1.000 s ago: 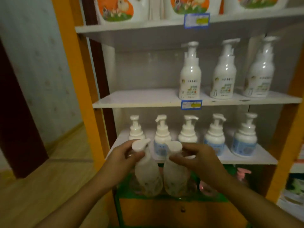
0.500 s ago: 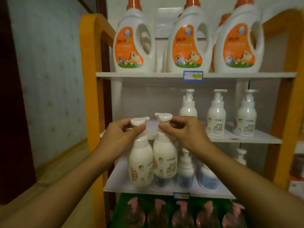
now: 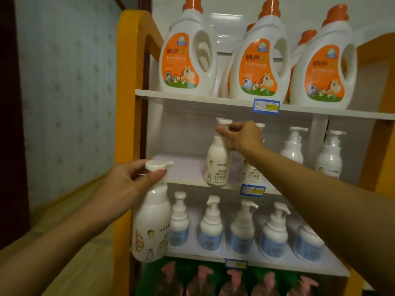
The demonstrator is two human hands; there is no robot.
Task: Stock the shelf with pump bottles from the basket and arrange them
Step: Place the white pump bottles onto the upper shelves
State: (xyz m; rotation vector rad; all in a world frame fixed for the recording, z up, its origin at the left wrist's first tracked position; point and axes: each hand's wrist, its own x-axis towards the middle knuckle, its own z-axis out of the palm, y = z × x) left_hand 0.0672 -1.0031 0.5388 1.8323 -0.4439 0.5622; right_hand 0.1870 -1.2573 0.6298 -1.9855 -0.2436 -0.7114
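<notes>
Holding a white pump bottle [image 3: 217, 159] by its neck, the right hand [image 3: 242, 136] has it at the middle shelf [image 3: 188, 174], fingers pinched under the pump top. I cannot tell if it touches the shelf. The left hand [image 3: 128, 182] grips a second pump bottle [image 3: 151, 223] by its pump, in the air just left of the lower shelf [image 3: 277, 265]. Big orange-label jugs [image 3: 188, 58] stand on top
</notes>
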